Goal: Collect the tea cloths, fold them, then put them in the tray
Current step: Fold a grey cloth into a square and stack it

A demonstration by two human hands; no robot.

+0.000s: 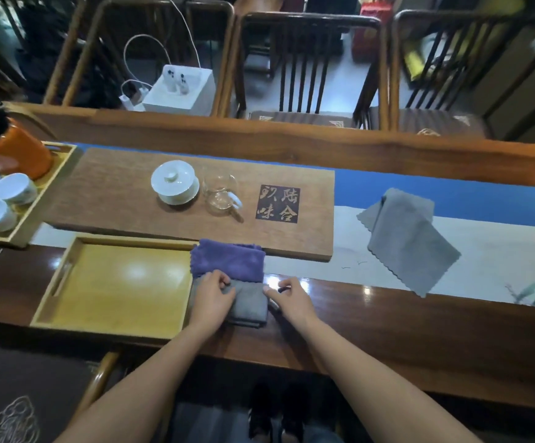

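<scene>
Head view: left hand [212,295] lay on the folded grey cloth [249,303], fingers pinching its upper edge. Right hand [288,298] pinched the cloth's right edge. Purple cloth [229,259] lay folded, touching the grey one, just beside the tray [116,282]. Another grey cloth [410,238] lay well apart, unfolded.

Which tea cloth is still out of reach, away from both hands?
The loose grey cloth on the runner at far right. The purple cloth and folded grey cloth lie beside the tray, under the hands.
</scene>
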